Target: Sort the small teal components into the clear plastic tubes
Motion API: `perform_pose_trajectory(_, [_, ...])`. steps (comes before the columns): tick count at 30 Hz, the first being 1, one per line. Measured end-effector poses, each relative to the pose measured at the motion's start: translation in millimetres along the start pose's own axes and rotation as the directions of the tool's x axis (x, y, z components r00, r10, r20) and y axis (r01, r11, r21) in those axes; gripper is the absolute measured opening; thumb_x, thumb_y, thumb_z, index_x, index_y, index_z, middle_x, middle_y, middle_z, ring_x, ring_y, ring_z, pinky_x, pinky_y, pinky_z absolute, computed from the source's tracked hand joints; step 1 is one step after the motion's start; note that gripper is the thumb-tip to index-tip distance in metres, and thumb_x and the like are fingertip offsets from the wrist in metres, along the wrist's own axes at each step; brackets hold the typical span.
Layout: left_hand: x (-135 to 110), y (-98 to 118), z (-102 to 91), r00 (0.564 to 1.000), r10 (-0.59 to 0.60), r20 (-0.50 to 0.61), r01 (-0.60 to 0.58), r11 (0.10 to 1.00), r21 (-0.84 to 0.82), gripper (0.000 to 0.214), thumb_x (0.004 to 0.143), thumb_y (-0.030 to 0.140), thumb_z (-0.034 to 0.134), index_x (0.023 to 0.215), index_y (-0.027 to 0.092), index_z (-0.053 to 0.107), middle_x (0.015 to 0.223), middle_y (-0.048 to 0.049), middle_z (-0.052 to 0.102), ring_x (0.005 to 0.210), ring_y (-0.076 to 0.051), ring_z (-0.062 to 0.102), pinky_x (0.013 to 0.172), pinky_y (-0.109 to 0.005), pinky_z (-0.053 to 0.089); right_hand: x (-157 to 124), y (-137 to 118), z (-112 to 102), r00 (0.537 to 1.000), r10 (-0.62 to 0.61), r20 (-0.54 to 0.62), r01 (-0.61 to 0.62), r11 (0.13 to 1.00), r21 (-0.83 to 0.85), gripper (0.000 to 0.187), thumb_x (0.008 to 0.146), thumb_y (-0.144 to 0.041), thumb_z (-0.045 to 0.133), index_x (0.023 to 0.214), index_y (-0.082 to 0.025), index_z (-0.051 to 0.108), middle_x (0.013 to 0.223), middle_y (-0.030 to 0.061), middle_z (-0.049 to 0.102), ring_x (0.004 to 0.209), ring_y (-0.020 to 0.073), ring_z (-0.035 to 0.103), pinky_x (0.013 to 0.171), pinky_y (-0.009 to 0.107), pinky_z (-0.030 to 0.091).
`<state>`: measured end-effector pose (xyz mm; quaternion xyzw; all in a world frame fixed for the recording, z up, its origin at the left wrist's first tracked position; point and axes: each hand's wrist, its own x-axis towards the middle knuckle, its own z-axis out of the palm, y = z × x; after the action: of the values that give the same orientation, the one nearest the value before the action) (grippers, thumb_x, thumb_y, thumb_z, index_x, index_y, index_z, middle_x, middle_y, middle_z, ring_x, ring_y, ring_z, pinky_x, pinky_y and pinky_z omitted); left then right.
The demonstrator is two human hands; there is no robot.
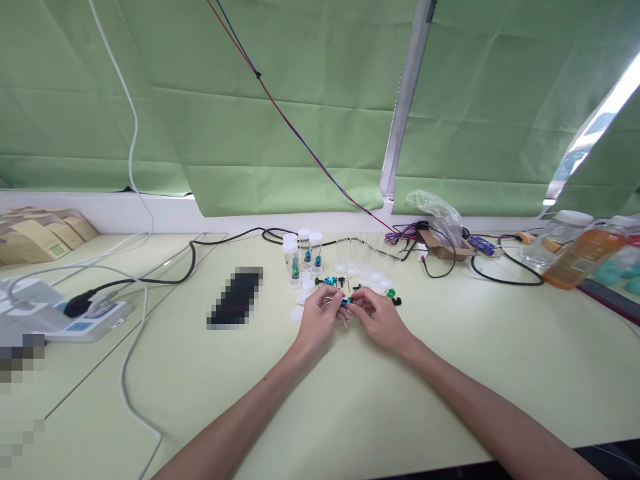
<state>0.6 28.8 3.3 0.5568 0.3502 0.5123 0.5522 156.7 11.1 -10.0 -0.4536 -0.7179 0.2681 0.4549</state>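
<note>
My left hand (323,312) and my right hand (377,316) meet over the table, fingers closed in pinches. Between them is a small shiny blue metallic part (345,302), gripped by the left fingertips. The right fingertips pinch at its other end, on a small dark piece too tiny to name. Just beyond lie more blue parts (330,281) and small black pieces. A green part (391,293) and a black part (397,301) sit right of my right hand. Capped clear tubes (315,253) with blue and green parts inside stand behind my left hand.
Open clear tubes (370,257) and white caps (379,280) are behind my hands. A pixelated dark slab (236,298) lies to the left, near a power strip (95,323) and cables. A cardboard box (445,248), an orange drink bottle (583,257) and a clear jar (555,240) stand right.
</note>
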Motion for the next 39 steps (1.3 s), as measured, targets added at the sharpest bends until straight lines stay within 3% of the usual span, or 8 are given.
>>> perform_pose_trajectory(7, [0.3, -2.3, 0.0, 1.000, 0.020, 0.020, -0.020, 1.000, -0.002, 0.030, 0.078, 0.045, 0.068, 0.077, 0.017, 0.058, 0.065, 0.0005, 0.056, 0.053, -0.014, 0.059, 0.047, -0.027, 0.051, 0.2, -4.2, -1.9, 1.000, -0.001, 0.016, 0.002, 0.998, -0.056, 0.027, 0.096, -0.038, 0.045, 0.077, -0.020, 0.054, 0.061, -0.0023, 0.055, 0.054, 0.0128, 0.048, 0.055, 0.026, 0.037])
perform_pose_trajectory(16, [-1.4, -1.0, 1.7, 0.999, 0.012, 0.048, -0.013, 1.000, 0.009, 0.031, 0.078, 0.047, 0.067, 0.076, 0.018, 0.057, 0.059, 0.0011, 0.057, 0.050, -0.013, 0.058, 0.048, -0.027, 0.050, 1.1, -3.5, -1.2, 1.000, -0.012, 0.004, 0.012, 0.993, -0.114, 0.044, 0.099, -0.040, 0.037, 0.060, -0.021, 0.043, 0.051, -0.0026, 0.049, 0.050, 0.0127, 0.045, 0.056, 0.027, 0.036])
perform_pose_trajectory(22, [-0.9, -1.4, 1.3, 0.999, 0.013, 0.042, -0.013, 1.000, 0.006, 0.031, 0.078, 0.047, 0.067, 0.077, 0.018, 0.057, 0.061, 0.0008, 0.058, 0.052, -0.014, 0.059, 0.049, -0.027, 0.051, 1.3, -1.6, -0.7, 1.000, 0.016, 0.001, -0.016, 0.997, -0.073, 0.045, 0.099, -0.043, 0.035, 0.061, -0.021, 0.046, 0.051, -0.0024, 0.050, 0.049, 0.0130, 0.046, 0.056, 0.027, 0.037])
perform_pose_trajectory(26, [0.4, 0.5, 0.0, 1.000, 0.007, 0.007, -0.007, 1.000, -0.004, 0.031, 0.077, 0.046, 0.068, 0.077, 0.017, 0.058, 0.061, 0.0009, 0.057, 0.053, -0.015, 0.060, 0.048, -0.028, 0.051, 0.2, 0.3, -0.1, 0.999, 0.041, 0.011, -0.040, 0.998, -0.038, 0.029, 0.095, -0.046, 0.046, 0.084, -0.021, 0.055, 0.056, -0.0038, 0.052, 0.050, 0.0131, 0.046, 0.051, 0.026, 0.037])
perform_pose_trajectory(29, [1.0, 1.0, -0.8, 1.000, 0.012, 0.002, -0.012, 1.000, 0.002, 0.030, 0.077, 0.045, 0.068, 0.077, 0.017, 0.058, 0.059, 0.0014, 0.056, 0.050, -0.014, 0.059, 0.049, -0.028, 0.051, -0.4, 1.9, 0.5, 0.999, 0.031, 0.020, -0.030, 0.999, -0.024, 0.023, 0.091, -0.044, 0.052, 0.095, -0.021, 0.054, 0.059, -0.0038, 0.054, 0.052, 0.0135, 0.048, 0.052, 0.026, 0.037])
perform_pose_trajectory(39, [0.4, -1.4, 0.4, 1.000, 0.003, 0.014, -0.003, 1.000, -0.008, 0.028, 0.078, 0.043, 0.067, 0.077, 0.017, 0.058, 0.063, 0.0007, 0.057, 0.053, -0.014, 0.059, 0.047, -0.027, 0.051, 0.0, -0.1, -0.1, 0.999, 0.000, 0.049, 0.002, 0.999, -0.042, 0.025, 0.095, -0.040, 0.045, 0.079, -0.021, 0.050, 0.060, -0.0030, 0.052, 0.053, 0.0131, 0.045, 0.053, 0.026, 0.034])
